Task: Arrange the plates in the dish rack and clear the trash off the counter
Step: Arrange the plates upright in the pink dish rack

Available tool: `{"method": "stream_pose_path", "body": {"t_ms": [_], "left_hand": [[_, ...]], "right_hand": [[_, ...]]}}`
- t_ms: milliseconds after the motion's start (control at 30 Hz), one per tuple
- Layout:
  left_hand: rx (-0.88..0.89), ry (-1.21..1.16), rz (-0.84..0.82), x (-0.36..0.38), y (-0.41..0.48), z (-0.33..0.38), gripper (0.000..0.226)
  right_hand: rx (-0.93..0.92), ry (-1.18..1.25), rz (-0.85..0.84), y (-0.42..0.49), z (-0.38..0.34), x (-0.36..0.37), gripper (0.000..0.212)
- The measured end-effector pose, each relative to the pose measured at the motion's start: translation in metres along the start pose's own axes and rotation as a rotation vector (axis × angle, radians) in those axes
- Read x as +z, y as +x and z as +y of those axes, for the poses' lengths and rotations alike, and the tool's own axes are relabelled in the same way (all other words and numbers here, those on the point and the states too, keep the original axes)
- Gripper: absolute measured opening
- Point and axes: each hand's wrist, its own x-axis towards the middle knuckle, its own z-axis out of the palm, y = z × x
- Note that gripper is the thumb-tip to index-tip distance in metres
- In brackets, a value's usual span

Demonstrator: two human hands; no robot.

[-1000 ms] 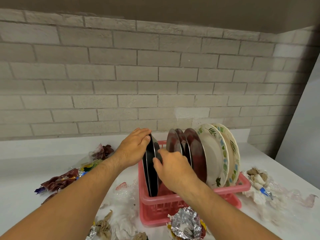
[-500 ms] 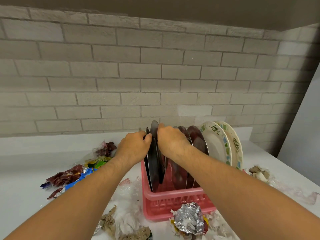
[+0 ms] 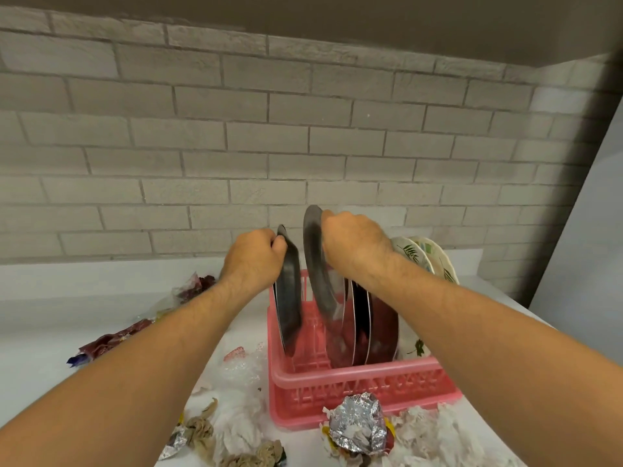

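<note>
A pink plastic dish rack (image 3: 357,392) stands on the white counter (image 3: 40,325). My left hand (image 3: 251,261) grips the top rim of a dark plate (image 3: 289,298) standing at the rack's left end. My right hand (image 3: 354,244) grips a second dark plate (image 3: 317,264), lifted higher than the others and tilted. Right of it stand more dark plates (image 3: 374,318), then two white plates with leaf patterns (image 3: 424,257) at the right end. Crumpled foil (image 3: 357,423), tissue (image 3: 236,429) and wrappers (image 3: 111,342) lie around the rack.
A grey brick wall (image 3: 236,146) runs behind the counter. Clear plastic film (image 3: 244,365) lies left of the rack, brown paper scraps (image 3: 202,426) near the front edge. A pale panel (image 3: 586,230) borders the counter's right side.
My right hand has raised its dark plate higher and away from the left one, opening a gap between them. My left hand keeps holding the leftmost plate. The view has tilted upward slightly.
</note>
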Motion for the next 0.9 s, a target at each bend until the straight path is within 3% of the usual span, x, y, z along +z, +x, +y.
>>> {"method": "stream_pose_path", "body": {"t_ms": [633,900], "left_hand": [[0.020,-0.053,0.072,-0.014,0.004,0.011,0.041],[0.024,-0.051,0.096,-0.013,0.002,0.016,0.040]], "right_hand": [[0.019,-0.060,-0.145,-0.039,-0.005,0.037,0.035],[-0.087,-0.136,0.004,-0.043,0.004,0.037,0.030]]}}
